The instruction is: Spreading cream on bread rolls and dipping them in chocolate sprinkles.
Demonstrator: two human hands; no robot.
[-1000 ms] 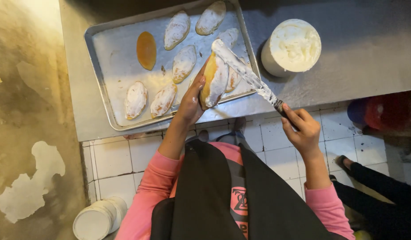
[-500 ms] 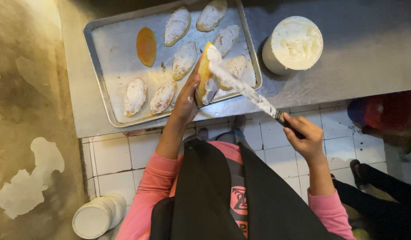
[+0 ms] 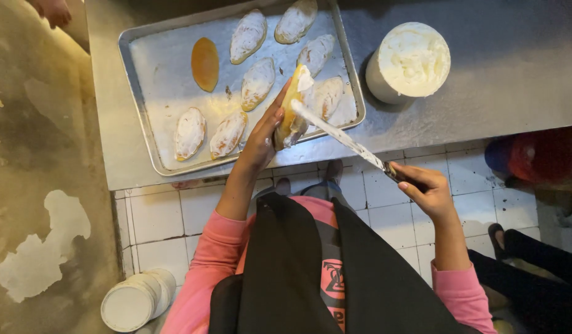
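The left hand (image 3: 261,139) has its grip closed around a golden bun (image 3: 290,108), held on edge over the near rim of the tray (image 3: 144,117), cream showing at the bun's top. The right hand (image 3: 425,188) has its grip wrapped around the handle of a long knife (image 3: 341,137), whose cream-smeared blade reaches up and left until its tip touches the bun. Beyond the left hand, on the tray, lie seven filled buns (image 3: 257,82) dusted white and one plain brown bun (image 3: 205,63). Beyond the knife, a white tub of cream (image 3: 409,62) stands on the metal desk (image 3: 514,68) just beside the tray. Below lies tiled floor (image 3: 156,222).
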